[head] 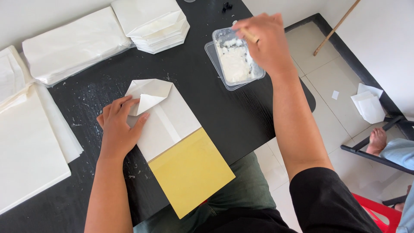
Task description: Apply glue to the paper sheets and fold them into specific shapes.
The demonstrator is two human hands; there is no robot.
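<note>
One half-made white paper bag (166, 123) lies flat on the black wood-grain table (224, 112), its folded bottom flaps turned up at the far end and a square yellow template board (189, 172) projecting from its open near end past the table edge. Your left hand (118, 129) rests palm-down on the bag's left side, fingers spread and gripping nothing, with the fingertips pinning a raised triangular flap. Your right hand (265, 39) is closed around a thin wooden stick (251, 36) held over a clear plastic tub of white paste (235, 58), which stands just beyond the bag to the right.

Likely faults from this position: the pinned flap may spring open if your left fingers lift, since nothing shows it stuck down. An overloaded stick could drip paste onto the bare table or the bag's face as it crosses the gap. The yellow board overhangs the edge, so a nudge from your forearm could slide bag and board together. Paste flecks already dot the table beside the bag and may mark fresh sheets.

Stacks of flat white paper (73, 45) and finished folded bags (153, 23) sit well apart along the far and left sides.
</note>
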